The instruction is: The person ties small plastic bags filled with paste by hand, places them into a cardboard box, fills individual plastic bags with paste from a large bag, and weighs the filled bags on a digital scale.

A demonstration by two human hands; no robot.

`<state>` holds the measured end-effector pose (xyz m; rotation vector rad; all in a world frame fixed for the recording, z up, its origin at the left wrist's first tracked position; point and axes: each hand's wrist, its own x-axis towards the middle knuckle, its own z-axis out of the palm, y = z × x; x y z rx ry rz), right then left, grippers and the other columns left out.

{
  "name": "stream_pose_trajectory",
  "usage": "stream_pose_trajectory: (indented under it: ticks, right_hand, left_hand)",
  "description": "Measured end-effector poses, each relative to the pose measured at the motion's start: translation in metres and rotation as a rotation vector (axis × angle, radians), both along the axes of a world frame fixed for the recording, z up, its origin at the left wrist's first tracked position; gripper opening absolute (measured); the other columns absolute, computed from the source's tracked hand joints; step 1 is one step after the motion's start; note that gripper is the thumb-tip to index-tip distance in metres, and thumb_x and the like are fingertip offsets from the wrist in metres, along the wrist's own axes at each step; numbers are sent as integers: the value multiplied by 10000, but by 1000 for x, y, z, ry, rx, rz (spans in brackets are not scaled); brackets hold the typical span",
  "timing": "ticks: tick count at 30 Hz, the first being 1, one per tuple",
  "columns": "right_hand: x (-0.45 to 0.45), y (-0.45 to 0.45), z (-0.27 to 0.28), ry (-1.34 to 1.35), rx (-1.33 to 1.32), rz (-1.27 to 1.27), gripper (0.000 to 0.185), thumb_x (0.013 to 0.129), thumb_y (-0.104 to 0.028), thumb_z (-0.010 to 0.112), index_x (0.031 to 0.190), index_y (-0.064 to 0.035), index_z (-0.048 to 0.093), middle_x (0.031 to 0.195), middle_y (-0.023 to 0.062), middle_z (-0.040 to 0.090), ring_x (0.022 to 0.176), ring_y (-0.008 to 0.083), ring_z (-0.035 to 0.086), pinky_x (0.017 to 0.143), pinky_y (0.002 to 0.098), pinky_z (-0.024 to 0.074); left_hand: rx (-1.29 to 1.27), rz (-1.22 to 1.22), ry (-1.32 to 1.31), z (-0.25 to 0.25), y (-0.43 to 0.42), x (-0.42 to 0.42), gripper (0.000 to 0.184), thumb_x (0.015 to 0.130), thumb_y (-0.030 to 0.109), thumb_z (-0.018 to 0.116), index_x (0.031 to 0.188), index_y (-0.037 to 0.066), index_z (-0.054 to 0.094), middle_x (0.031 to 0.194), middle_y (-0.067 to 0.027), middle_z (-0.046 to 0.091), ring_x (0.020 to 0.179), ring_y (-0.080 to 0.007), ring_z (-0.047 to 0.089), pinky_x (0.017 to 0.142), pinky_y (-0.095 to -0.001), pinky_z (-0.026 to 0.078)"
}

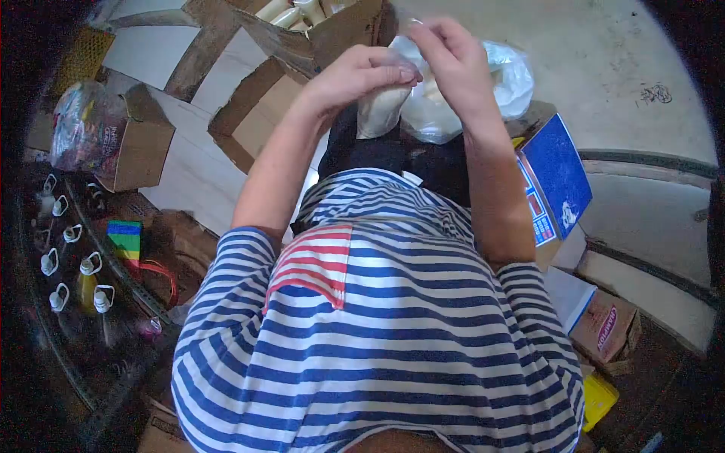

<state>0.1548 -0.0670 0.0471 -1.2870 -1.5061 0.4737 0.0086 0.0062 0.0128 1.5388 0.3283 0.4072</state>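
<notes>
My left hand (pixel 359 75) is closed around the gathered neck of a small clear plastic bag (pixel 380 113). Something whitish fills that bag, which hangs upright over my lap. Just to the right and higher, my right hand (pixel 455 66) pinches with thumb and fingertips at what looks like the bag's thin, twisted top; the film there is blurred. Behind and below my right hand sits a larger translucent plastic bag (pixel 516 83) with pale contents, partly hidden by the hand and forearm.
Ahead stands a cardboard box (pixel 332 47) holding filled pale bags. An open cardboard box (pixel 226 124) lies nearer on the left. Several capped bottles (pixel 88 291) and a wrapped bundle (pixel 87 124) are far left. To the right are a blue-and-white box (pixel 557 177) and a Champion carton (pixel 604 328).
</notes>
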Motion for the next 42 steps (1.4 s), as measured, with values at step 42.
stream_pose_trajectory:
  ticks: [42]
  right_hand:
    - [43,-18,18,-102,-246,33,404,758,-192,669,1121,-60,553,700,-30,436,715,73,442,644,200,382]
  left_hand:
    - [437,351,-110,-57,-20,8,180,740,123,681,870,17,615,833,-32,596,759,-99,539,674,-251,431]
